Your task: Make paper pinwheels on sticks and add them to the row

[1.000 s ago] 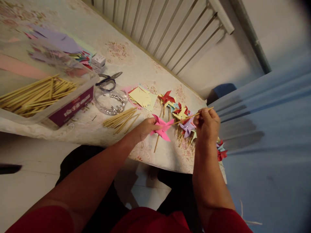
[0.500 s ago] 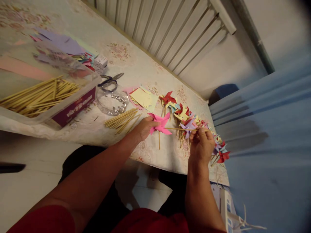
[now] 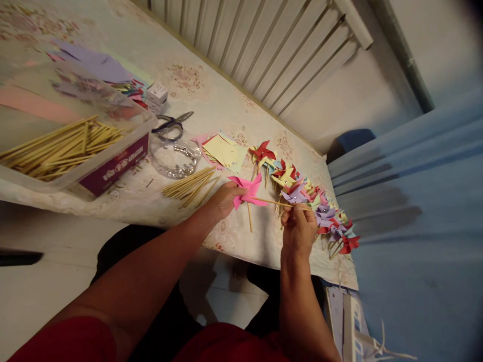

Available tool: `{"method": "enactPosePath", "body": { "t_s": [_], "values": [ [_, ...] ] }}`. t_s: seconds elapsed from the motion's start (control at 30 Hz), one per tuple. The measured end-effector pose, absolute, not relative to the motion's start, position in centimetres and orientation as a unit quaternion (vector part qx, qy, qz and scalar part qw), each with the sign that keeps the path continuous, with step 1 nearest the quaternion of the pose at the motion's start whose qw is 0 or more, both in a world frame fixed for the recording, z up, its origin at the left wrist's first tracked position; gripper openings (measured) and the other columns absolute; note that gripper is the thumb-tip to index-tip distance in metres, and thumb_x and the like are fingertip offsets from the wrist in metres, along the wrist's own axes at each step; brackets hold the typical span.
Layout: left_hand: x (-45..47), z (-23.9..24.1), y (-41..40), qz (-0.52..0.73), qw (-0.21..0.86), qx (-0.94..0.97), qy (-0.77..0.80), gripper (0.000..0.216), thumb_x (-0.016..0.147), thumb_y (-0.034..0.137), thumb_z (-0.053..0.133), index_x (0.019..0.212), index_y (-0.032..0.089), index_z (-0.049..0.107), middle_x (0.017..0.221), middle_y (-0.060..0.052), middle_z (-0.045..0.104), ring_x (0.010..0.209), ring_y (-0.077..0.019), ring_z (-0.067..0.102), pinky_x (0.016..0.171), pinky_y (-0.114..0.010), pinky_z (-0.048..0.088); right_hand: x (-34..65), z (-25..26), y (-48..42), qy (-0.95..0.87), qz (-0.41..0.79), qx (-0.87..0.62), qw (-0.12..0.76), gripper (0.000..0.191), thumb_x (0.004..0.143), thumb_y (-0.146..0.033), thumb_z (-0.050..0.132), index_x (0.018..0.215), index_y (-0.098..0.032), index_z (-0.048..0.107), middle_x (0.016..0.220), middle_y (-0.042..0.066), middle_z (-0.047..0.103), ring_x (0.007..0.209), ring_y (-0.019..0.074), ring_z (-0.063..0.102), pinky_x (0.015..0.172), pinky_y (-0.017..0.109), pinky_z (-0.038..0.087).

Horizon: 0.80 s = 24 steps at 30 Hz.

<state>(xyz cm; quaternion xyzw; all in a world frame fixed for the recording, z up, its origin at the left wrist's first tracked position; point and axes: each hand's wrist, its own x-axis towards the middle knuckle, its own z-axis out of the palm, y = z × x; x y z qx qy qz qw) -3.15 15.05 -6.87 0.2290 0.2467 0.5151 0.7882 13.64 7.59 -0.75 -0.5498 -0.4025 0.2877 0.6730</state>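
The left hand's fingers pinch a crisp pink pinwheel above the counter's front edge; the right hand, swung lower and inward since a second ago, grips a thin smooth stick, now nearly level and aimed at the pinwheel's middle, so work centres there, contact unclear. Outward, folded-paper pinwheels crowd toward the counter's right end; leftward, straight spare sticks lie near a clear round dish.

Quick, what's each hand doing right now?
Left hand: closed, holding the pink pinwheel.
Right hand: closed, holding a thin stick that points toward the pinwheel.
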Motion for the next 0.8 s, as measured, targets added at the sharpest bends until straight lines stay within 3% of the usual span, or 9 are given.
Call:
{"method": "enactPosePath", "body": {
  "t_s": [0.43,0.8],
  "values": [
    [-3.2,-6.9,15.0,0.507,0.785,0.246,0.258,0.023,0.051,0.022,0.073,0.061,0.016,0.052,0.061,0.004,0.054,0.056,-0.0083,0.045,0.058,-0.024,0.034,12.4,-1.3,7.9,-0.428,0.313,-0.563,0.634,0.024,0.074,-0.038,0.070,0.080,-0.018,0.057,0.065,-0.001,0.067,0.041,0.0080,0.051,0.039,0.019,0.033],
    [-3.2,-6.9,15.0,0.513,0.778,0.253,0.259,0.027,0.055,0.024,0.074,0.057,0.017,0.048,0.057,0.004,0.050,0.053,-0.0075,0.041,0.054,-0.024,0.031,12.4,-1.1,7.9,-0.411,0.293,-0.550,0.665,0.019,0.076,-0.032,0.069,0.081,-0.018,0.057,0.067,-0.002,0.068,0.042,0.0067,0.051,0.039,0.017,0.028]
  ]
}}
